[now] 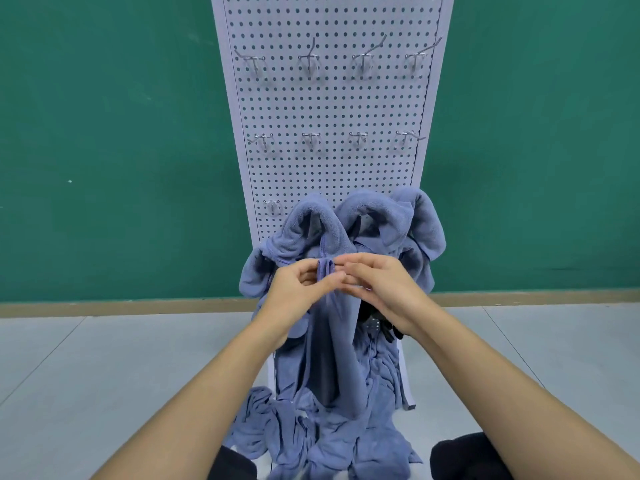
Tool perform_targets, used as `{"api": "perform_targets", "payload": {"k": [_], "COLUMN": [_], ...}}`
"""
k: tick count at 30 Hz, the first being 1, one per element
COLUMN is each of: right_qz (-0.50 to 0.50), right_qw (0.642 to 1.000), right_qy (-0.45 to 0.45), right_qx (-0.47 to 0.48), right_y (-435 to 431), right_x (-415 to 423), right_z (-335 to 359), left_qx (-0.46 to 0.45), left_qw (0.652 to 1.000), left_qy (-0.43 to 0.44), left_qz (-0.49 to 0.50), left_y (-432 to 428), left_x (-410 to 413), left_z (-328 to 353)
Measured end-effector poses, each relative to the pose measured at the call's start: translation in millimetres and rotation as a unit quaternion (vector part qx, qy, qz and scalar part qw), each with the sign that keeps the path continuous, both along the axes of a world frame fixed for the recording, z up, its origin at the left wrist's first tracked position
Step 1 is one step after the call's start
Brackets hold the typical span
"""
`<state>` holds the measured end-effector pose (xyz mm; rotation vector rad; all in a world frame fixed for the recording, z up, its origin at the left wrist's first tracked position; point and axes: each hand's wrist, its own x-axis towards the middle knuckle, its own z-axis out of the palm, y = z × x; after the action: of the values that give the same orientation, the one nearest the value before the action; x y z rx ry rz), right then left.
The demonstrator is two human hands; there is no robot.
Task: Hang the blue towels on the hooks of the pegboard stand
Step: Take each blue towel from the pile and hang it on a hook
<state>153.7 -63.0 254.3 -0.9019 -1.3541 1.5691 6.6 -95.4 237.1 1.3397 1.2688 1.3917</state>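
Fingertips (356, 260) pinch blue towel (332, 327).

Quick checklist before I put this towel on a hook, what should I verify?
1. Grip: left hand and right hand both pinch the held towel at its top edge: ok.
2. Free hook nearby: bottom-left hook is bare: ok.
3. Middle-row hooks empty: ok.
4. Hanging loop found: cannot tell.
5. Hung towels seated on their hooks: cannot tell, hooks hidden.
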Motion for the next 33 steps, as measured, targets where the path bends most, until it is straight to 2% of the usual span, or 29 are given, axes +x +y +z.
{"api": "perform_targets", "payload": {"k": [3,5,7,9,11,13,18,24,27,29,33], "right_qz": [-0.003,-0.039,-0.046,-0.005,0.041,0.047,-0.013,-0.022,-0.015,-0.012,-0.057], "right_qw": [0.998,0.981,0.948,0.919,0.908,0.911,0.922,0.91,0.908,0.909,0.889], "right_qy": [-0.032,-0.116,-0.217,-0.305,-0.353,-0.348,-0.296,-0.32,-0.327,-0.328,-0.382], "right_qx": [0.055,0.148,0.228,0.247,0.224,0.215,0.249,0.262,0.263,0.257,0.248], "right_y": [4,9,13,17,21,23,22,21,21,19,20], "right_x": [11,21,31,38,40,40,39,33,33,34,33], "right_z": [3,3,3,-1,-7,-9,-4,-11,-12,-12,-15], "left_qx": [0.007,0.001,-0.005,-0.016,-0.025,-0.032,-0.07,-0.056,-0.001,0.026,-0.002], "left_qw": [0.999,1.0,1.0,0.998,0.996,0.996,0.996,0.992,0.984,0.98,0.97], "left_qy": [0.029,0.024,-0.003,-0.04,-0.06,-0.06,-0.054,0.102,0.178,0.196,0.22], "left_qz": [0.015,0.013,-0.007,-0.039,-0.06,-0.054,0.014,-0.054,-0.012,0.029,0.105], "left_y": [0,0,-1,-1,-2,-3,1,-4,-1,3,8], "left_x": [-5,-6,-7,-9,-11,-13,-25,-20,-16,-16,-14], "left_z": [-2,-2,1,3,5,7,6,-7,-15,-18,-24]}}
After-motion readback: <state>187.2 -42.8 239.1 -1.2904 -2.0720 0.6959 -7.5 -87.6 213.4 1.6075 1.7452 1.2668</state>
